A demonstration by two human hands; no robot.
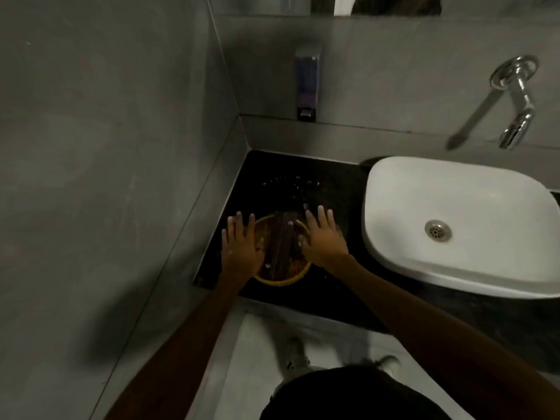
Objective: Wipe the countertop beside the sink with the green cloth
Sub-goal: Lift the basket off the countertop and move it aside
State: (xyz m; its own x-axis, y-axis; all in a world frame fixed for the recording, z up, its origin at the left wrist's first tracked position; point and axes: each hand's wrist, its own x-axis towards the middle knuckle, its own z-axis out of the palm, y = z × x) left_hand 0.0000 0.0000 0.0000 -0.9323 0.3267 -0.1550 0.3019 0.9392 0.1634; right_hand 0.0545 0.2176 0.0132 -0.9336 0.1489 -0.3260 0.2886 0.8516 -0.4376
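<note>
**Clearing the worktop — basket first, no cloth in sight**

Reaching in w/ both hands now. Left hand spread wide, fingers flat, on the left rim of a round wicker basket; right hand equally splayed on the right rim. Neither is curled round anything — palms down, bracketing the basket from both sides. My read: two-sided hold so the basket can be lifted or slid off in one go, since it sits right in the middle of the patch that needs wiping.

Basket's on the dark worktop, near the front edge, tucked between the grey side wall and the white sink. Inside it: dark long items, prob. wooden, too dim to name. Sink sits just beside, apart from the basket.

Worktop itself — black, glossy, w/ a scatter of water drops behind the basket toward the back wall. That's the mess to go.

Green cloth: not visible anywhere in view. Can't say where it is. So wiping not yet begun; judged stage is prep only.

Soap dispenser on the back wall, tap over the sink, both off the worktop.
</note>
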